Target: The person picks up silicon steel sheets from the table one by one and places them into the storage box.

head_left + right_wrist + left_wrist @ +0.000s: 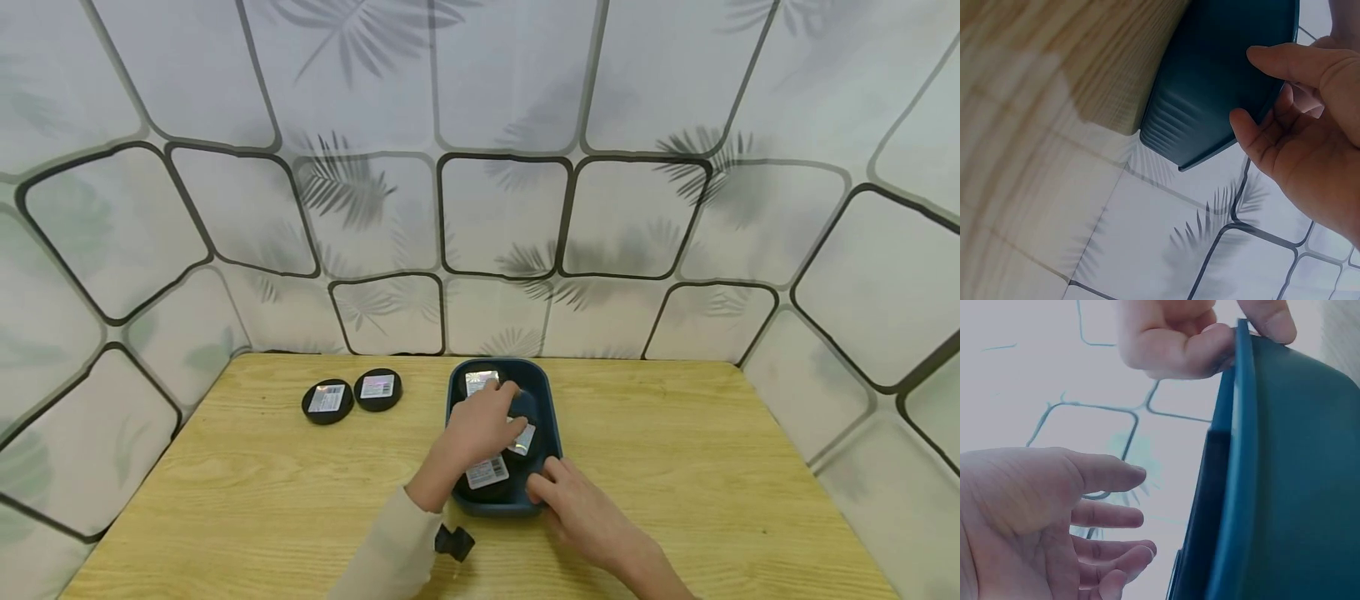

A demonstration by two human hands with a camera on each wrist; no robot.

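A dark blue rectangular bin (551,408) stands on the table with several round black discs in it, each bearing a silvery label. One labelled disc (482,382) lies at the far end, and another disc (487,473) lies at the near left. My left hand (483,425) is over the bin, its fingers loosely extended and nothing held; the left wrist view shows the palm (1016,512) bare. At the near right corner, my right hand (585,508) pinches the bin's rim, thumb outside the wall and fingers curled over the edge.
Two more black labelled discs, a left one (327,402) and a right one (378,389), lie on the wooden table (660,433) left of the bin. A small black object (454,543) shows beside the left sleeve. Patterned curtain (502,217) surrounds the table's back and sides.
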